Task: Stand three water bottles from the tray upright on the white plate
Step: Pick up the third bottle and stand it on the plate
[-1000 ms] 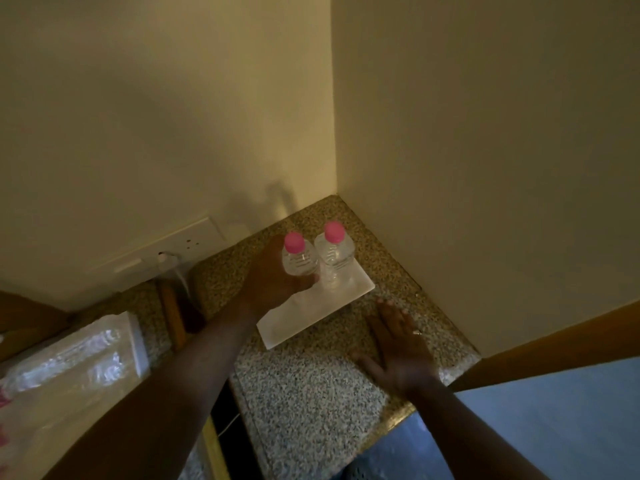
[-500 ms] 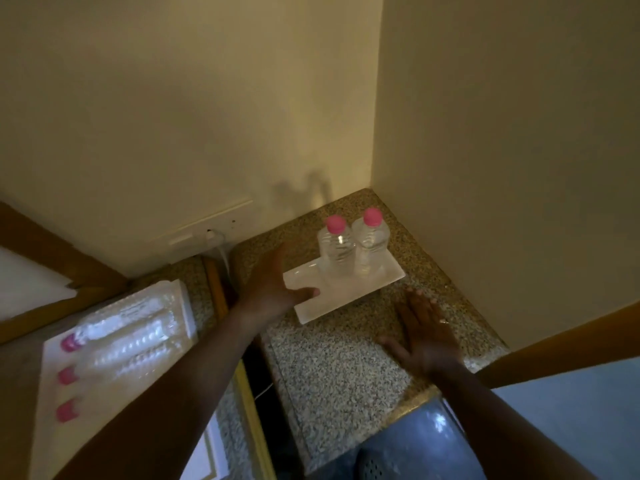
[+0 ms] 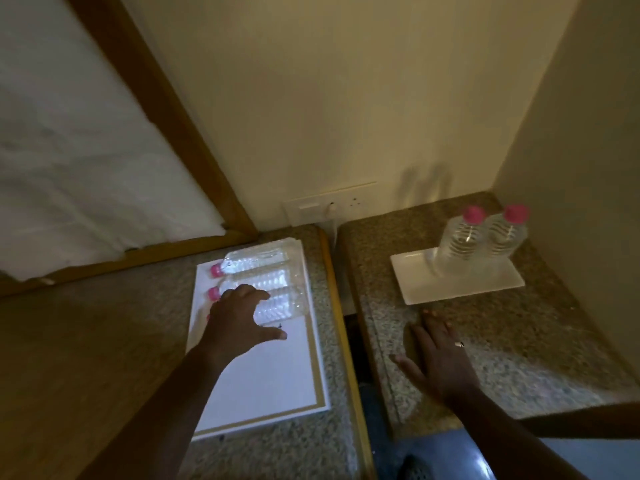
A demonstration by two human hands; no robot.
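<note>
Two clear, pink-capped bottles stood upright on the white plate. Three more lay on the tray. The left hand hovered spread above the nearest; the right hand lay flat on the bench.

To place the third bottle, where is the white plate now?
In the head view the white plate lies right, on the stone counter, under two upright bottles, beyond the right hand.

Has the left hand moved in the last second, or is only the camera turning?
Yes. The left hand left the white plate, crossed the gap leftward, and now hovers open over the bottles lying on the tray.
</note>
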